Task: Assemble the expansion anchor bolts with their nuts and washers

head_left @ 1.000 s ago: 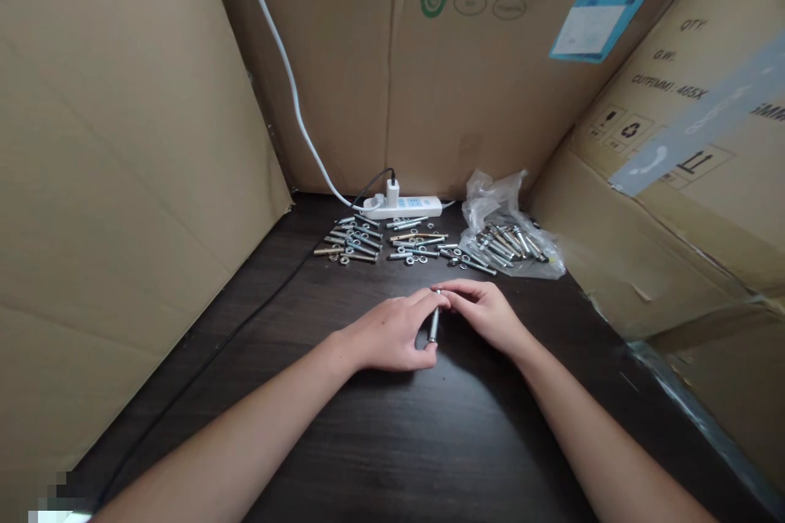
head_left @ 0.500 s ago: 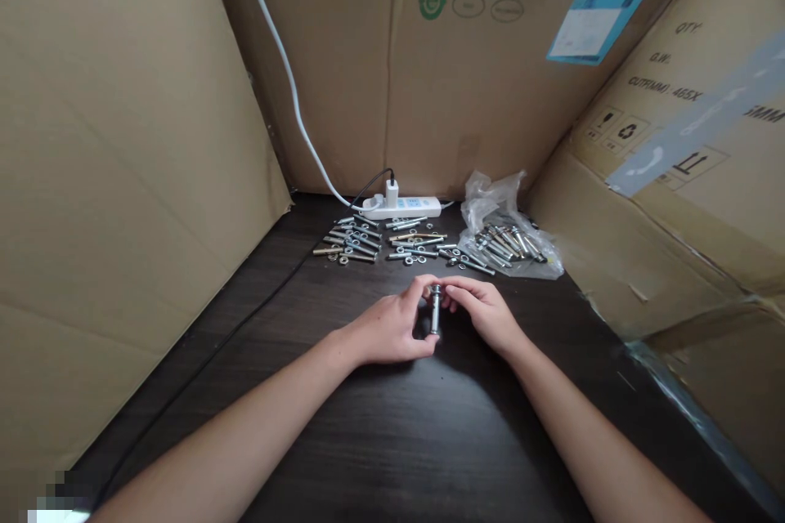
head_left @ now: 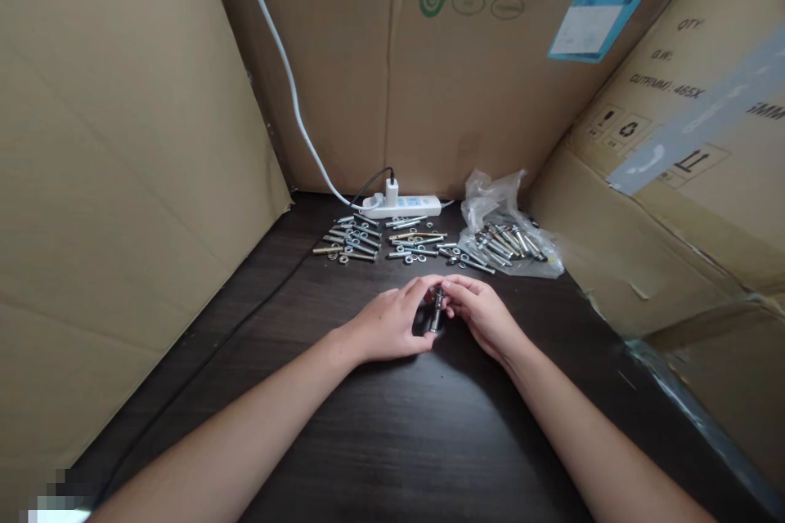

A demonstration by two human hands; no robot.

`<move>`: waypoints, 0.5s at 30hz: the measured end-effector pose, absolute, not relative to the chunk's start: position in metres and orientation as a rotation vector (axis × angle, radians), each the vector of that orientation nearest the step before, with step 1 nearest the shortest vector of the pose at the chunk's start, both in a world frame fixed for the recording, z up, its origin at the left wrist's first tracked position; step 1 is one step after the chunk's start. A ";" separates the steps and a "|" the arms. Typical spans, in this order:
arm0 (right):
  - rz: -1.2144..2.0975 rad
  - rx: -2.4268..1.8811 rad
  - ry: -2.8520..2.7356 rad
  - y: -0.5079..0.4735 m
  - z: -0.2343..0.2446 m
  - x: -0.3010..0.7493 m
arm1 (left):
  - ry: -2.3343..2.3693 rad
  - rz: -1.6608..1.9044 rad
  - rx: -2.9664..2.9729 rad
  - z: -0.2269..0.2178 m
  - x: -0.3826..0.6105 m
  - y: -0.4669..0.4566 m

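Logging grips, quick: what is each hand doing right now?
Left hand: closed on the bolt, gripping its lower part.
Right hand: closed, fingertips pinching the bolt's top end.

Pretty soft, even light is thrown in from above and behind the camera, so the cardboard walls (head_left: 123,180) are lit bright while the dark tabletop (head_left: 392,441) is left dim, with a faint sheen picked up near the hands. Edges are visibly bent by the wide lens, and the bottom-left corner is pixelated.

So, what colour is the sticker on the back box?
The sticker is light blue and white, best in head view.
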State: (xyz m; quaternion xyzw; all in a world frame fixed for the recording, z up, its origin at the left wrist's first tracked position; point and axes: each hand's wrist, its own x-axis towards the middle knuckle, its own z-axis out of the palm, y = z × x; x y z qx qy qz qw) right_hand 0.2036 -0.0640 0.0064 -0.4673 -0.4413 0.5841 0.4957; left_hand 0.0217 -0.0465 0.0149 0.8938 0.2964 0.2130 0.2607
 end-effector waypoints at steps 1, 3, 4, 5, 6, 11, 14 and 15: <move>1.423 -1.129 -1.064 -0.064 0.007 0.204 | 0.799 0.583 2.431 0.015 0.022 -0.046; 1.432 -1.125 -1.073 -0.065 0.007 0.204 | 0.796 0.593 2.450 0.014 0.022 -0.046; 1.437 -1.122 -1.088 -0.065 0.006 0.204 | 0.794 0.596 2.458 0.014 0.022 -0.046; 1.442 -1.119 -1.108 -0.065 0.006 0.203 | 0.794 0.597 2.464 0.013 0.022 -0.045; 1.449 -1.117 -1.132 -0.065 0.006 0.203 | 0.797 0.598 2.469 0.013 0.022 -0.045; 1.455 -1.141 -1.232 -0.065 0.006 0.203 | 0.840 0.616 2.498 0.012 0.022 -0.044; 1.474 -1.137 -1.219 -0.065 0.007 0.203 | 0.828 0.631 2.514 0.011 0.022 -0.044; 1.486 -1.127 -1.204 -0.065 0.007 0.203 | 0.822 0.636 2.516 0.011 0.022 -0.044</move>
